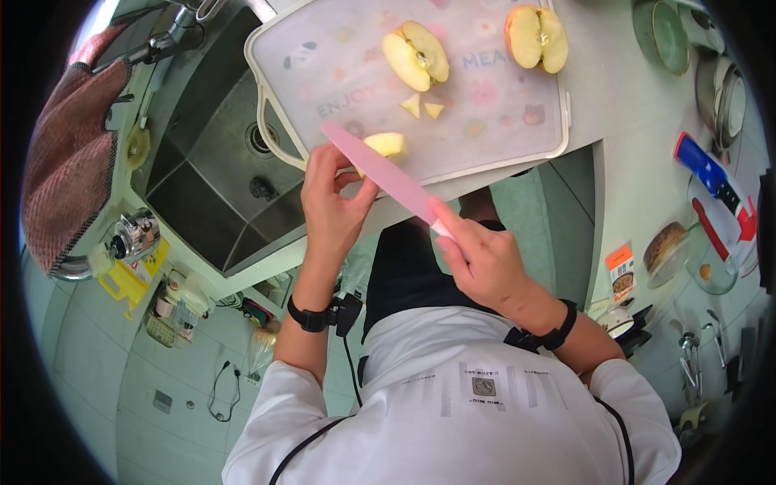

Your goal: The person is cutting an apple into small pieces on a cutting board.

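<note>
My right hand (485,257) grips the white handle of a pink kitchen knife (388,173). Its blade points up and to the left, crossing over a cut piece of apple (388,143) at the near edge of a white cutting board (339,54). Fingers of my left hand (333,200) pinch that piece, whose lower part the blade partly hides. Farther back on the board rests an apple half (418,57), cut face up, with two small apple trimmings (411,105) just below it. Another apple half (536,39) lies at the board's far right.
Left of the board is a dark sink (224,145) holding a scouring pad (263,188), below a faucet (176,39). A reddish towel (79,157) hangs at far left. On the right counter stand a green bowl (670,39), a glass bowl (712,267) and a blue-and-red item (706,160).
</note>
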Demonstrator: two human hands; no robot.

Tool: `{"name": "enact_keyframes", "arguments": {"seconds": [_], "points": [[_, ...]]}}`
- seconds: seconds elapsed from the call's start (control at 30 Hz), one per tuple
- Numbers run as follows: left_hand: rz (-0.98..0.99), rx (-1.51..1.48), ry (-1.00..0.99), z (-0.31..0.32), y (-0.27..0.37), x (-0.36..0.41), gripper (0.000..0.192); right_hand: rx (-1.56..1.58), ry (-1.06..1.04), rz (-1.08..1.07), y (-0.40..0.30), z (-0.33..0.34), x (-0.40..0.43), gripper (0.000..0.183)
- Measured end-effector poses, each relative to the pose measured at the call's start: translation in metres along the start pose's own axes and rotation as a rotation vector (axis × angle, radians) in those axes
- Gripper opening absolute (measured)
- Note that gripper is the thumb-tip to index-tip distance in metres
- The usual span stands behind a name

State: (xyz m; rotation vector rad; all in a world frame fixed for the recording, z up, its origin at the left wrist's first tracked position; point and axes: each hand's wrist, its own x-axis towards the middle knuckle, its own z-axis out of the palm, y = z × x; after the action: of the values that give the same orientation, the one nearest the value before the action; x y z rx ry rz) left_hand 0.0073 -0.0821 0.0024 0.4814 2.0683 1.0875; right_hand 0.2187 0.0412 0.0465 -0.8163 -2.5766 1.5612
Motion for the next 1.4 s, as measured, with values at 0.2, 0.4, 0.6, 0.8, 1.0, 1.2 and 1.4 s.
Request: {"name": "enact_keyframes", "arguments": {"seconds": [0.2,0.4,0.6,0.8,1.0,1.2,1.4], "points": [[-0.018,-0.002,0.063,0.010,0.006,-0.006,0.043,0.004,-0.025,0.019,-0.001,0.004,-0.002,0.059],[-0.007,0.000,0.126,0.021,0.008,-0.009,0.039,0.023,-0.028,0.035,0.004,0.006,-0.006,0.058],[-0.038,-0.052,0.149,0.024,0.002,-0.009,0.036,0.086,-0.009,0.063,0.006,0.006,-0.018,0.056],[-0.051,-0.047,0.186,0.030,0.009,-0.012,0.033,0.036,-0.032,0.071,0.006,0.002,-0.017,0.054],[-0.042,-0.043,0.193,0.033,0.006,-0.014,0.033,-0.065,-0.011,0.020,0.007,0.015,0.010,0.055],[-0.051,-0.093,0.206,0.040,0.007,-0.016,0.032,-0.123,-0.005,0.021,0.009,0.020,0.025,0.055],[-0.091,-0.188,0.186,0.042,-0.004,-0.015,0.034,-0.186,-0.045,0.037,0.005,0.020,0.029,0.058]]}}
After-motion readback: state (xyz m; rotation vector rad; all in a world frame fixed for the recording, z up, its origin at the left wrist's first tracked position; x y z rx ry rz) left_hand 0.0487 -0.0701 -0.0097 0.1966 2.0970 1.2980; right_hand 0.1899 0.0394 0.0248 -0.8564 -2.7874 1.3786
